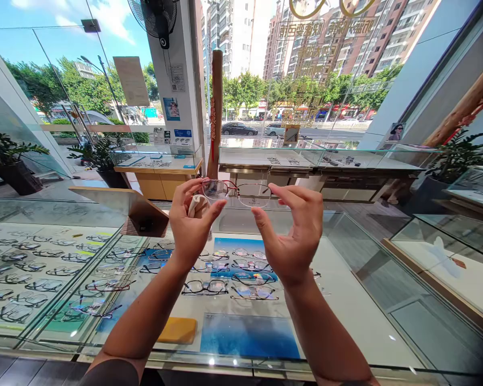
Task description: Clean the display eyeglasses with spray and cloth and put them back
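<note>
A pair of thin-rimmed eyeglasses (254,196) with red on the upper rim is held up above the glass counter, its lenses level with the far display cases. My left hand (191,225) grips its left end between fingers and thumb, and a crumpled pale cloth (199,206) is tucked in the same hand. At the other end my right hand (295,230) has its index finger on the rim and its thumb just below the lens. Small printing shows on the right lens. Below my hands, several eyeglasses (205,287) lie in rows inside the counter.
The glass display counter (346,321) spans the front. A tilted mirror or panel on a wooden stand (145,219) rises left of my hands. Inside lie a yellow case (178,330) and a blue sheet (249,335). Another glass case (446,257) stands right.
</note>
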{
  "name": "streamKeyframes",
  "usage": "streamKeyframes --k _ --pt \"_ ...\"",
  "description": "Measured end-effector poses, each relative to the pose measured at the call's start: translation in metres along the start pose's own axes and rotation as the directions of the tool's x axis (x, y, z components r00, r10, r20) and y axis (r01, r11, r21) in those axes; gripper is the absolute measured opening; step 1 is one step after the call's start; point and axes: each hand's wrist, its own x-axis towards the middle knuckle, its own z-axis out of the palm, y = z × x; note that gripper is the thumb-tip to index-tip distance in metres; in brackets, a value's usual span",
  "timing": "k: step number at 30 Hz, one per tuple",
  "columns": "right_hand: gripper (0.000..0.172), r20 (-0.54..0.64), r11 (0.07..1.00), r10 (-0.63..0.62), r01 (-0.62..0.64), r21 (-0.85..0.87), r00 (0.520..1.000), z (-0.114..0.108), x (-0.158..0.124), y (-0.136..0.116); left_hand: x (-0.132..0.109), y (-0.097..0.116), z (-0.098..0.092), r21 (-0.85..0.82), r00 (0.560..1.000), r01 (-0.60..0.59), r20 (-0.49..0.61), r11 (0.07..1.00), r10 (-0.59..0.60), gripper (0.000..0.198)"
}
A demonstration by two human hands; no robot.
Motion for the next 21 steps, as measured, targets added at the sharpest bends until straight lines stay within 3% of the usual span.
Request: streamKeyframes --k 4,11,21 --pt "0.041 0.03 0.999 0.04 -0.04 0.003 0.999 0.0016 -0.0034 -0.0024 0.0 -0.0008 0.0004 0.012 0.999 -0.001 -0.034 1.0 0.002 0.052" --pt "0.034 0.09 0.963 0.206 -0.219 0.158 0.974 0.0067 -0.0025 -0.0003 -0.001 0.0007 -0.0006 0.105 0.978 -0.123 -0.156 0.987 0.139 0.053" --pt "0.023 0.159 0.882 0.336 -0.369 0.293 0.928 0.0033 0.0021 0.0047 -0.0034 -0.0056 -0.0027 0.189 0.96 -0.197 -0.161 0.962 0.228 0.059"
